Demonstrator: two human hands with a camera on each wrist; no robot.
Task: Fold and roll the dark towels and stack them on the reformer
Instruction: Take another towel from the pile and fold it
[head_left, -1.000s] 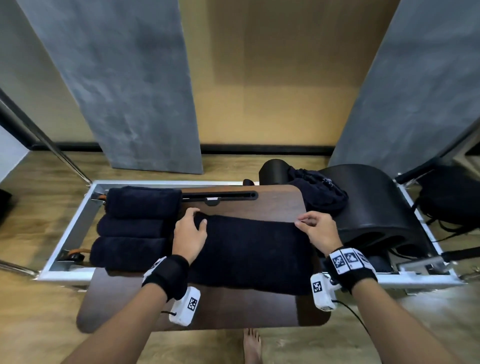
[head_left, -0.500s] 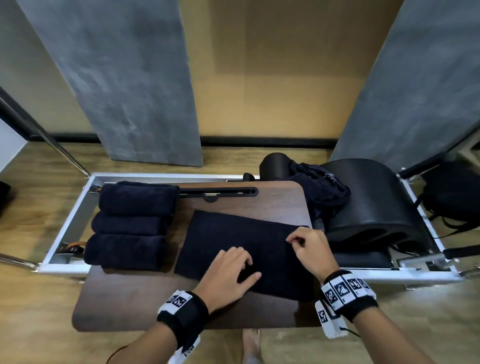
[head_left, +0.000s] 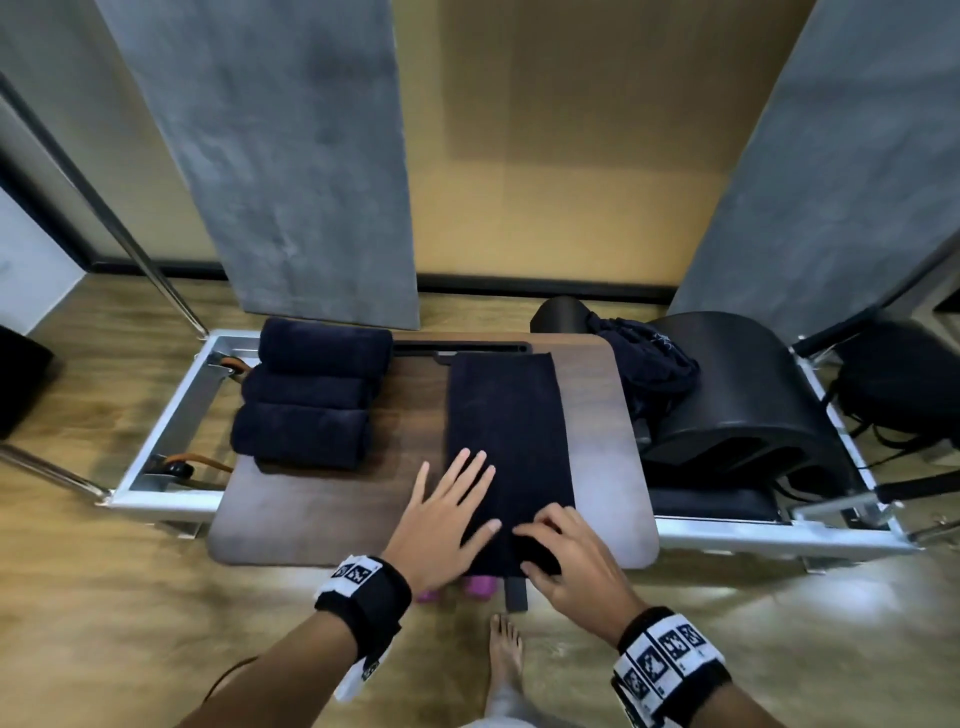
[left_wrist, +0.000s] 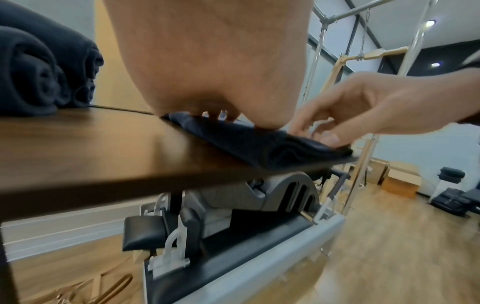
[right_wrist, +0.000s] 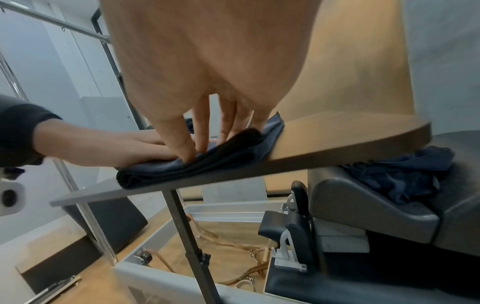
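A dark folded towel (head_left: 506, 441) lies as a long strip on the brown wooden surface (head_left: 322, 514), running away from the person, its near end at the surface's front edge under both hands. The left hand (head_left: 447, 514) lies flat with fingers spread, palm pressing the towel's left near part, its outer fingers reaching onto the bare wood. The right hand (head_left: 569, 553) sits just beside it, fingers curled over the towel's near end, which is turned up into a small first roll; the right wrist view shows these fingertips (right_wrist: 187, 152) pressing into that bunched fold. Beyond and to the left of the left hand, three rolled towels (head_left: 311, 395) lie side by side, touching one another, at the surface's left edge over the reformer (head_left: 171, 415) frame. Beyond the right hand, a crumpled dark cloth (head_left: 644, 358) rests against a black arched barrel (head_left: 743, 395).
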